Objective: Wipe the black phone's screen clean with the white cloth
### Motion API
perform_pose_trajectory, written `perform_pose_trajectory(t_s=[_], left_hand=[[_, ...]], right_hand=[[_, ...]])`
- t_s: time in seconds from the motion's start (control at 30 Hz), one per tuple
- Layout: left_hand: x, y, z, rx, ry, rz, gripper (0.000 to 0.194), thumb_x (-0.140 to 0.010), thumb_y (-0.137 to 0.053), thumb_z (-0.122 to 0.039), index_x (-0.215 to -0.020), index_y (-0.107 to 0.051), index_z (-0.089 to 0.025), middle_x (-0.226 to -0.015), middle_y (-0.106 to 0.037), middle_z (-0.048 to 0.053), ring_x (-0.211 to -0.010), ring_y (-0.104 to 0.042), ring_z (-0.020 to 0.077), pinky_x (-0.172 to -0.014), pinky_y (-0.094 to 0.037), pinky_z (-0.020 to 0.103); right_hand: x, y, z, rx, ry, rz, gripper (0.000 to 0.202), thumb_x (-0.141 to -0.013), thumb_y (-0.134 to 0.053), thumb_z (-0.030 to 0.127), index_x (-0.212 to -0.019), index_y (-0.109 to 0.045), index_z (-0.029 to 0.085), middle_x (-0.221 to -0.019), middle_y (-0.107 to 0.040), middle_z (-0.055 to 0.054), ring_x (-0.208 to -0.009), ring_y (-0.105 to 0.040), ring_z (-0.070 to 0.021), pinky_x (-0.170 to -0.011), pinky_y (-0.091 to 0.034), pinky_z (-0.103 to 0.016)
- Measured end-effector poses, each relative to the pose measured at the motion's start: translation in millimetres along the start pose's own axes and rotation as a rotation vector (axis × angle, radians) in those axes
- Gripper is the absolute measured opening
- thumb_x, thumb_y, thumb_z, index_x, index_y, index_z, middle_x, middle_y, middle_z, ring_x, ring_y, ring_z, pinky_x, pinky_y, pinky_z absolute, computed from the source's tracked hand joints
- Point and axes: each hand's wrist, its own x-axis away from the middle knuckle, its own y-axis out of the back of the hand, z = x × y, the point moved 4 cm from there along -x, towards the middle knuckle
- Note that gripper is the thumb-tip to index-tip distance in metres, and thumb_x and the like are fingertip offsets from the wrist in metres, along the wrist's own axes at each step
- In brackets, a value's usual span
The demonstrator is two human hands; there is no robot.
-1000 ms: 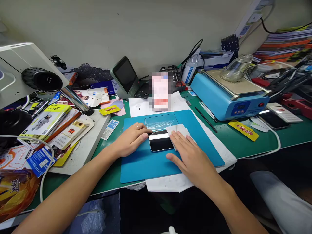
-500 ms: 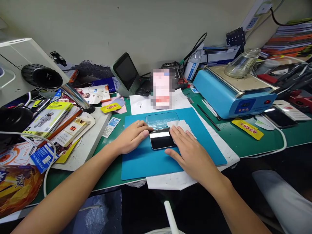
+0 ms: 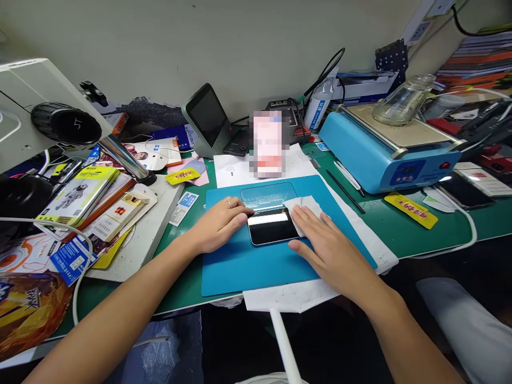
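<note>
A black phone [image 3: 272,230] lies face up on the blue mat [image 3: 224,274], a bright reflection across its glass. My left hand [image 3: 220,224] touches the phone's left end with its fingertips; its fingers are bent, and a ring shows on one. Under the fingers of my right hand [image 3: 324,242] is a white wipe [image 3: 306,205], pressed flat at the phone's right end. That hand's fingers are stretched forward with the thumb apart. Just behind the phone, a clear film or glass sheet [image 3: 268,194] with a dark outline rests on the mat.
A blue machine [image 3: 388,154] bearing a glass jar [image 3: 406,101] stands at the right. Dark and white tools [image 3: 346,192] lie beside the mat. A small screen device [image 3: 208,120] and a pixelated phone [image 3: 268,144] stand behind. Boxes [image 3: 80,194] and a microscope arm [image 3: 128,160] occupy the left.
My right hand and the wipe have slid right, towards the phone's right end, uncovering more of the screen. My left hand stays at the left end. The view has shifted slightly.
</note>
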Motion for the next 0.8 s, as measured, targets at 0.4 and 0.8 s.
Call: perform_pose_trajectory(t_s=[0.4,0.8], left_hand=[[-0.4,0.7,-1.6,-0.008,-0.030,-0.018,0.068,-0.106,-0.016,-0.058,-0.129,-0.066,-0.018,-0.115,-0.062,0.011,-0.107,-0.057,0.0269,-0.097,-0.045,0.044],[-0.3,-1.2,-0.1,-0.009,-0.043,-0.032,0.070,-0.106,-0.014,-0.058,-0.128,-0.067,-0.018,-0.112,-0.063,0.011,-0.102,-0.057,0.0264,-0.095,-0.045,0.044]], right_hand=[[17.9,-11.1,40.0,0.050,0.106,-0.048,0.077,-0.100,-0.039,0.061,-0.156,-0.038,0.007,-0.160,-0.039,-0.018,-0.148,-0.038,-0.0312,-0.117,-0.041,-0.053],[3.1,-19.2,76.0,0.025,0.276,-0.053,0.074,-0.100,-0.042,0.059,-0.152,-0.044,0.007,-0.158,-0.043,-0.015,-0.149,-0.038,-0.0316,-0.117,-0.043,-0.052]])
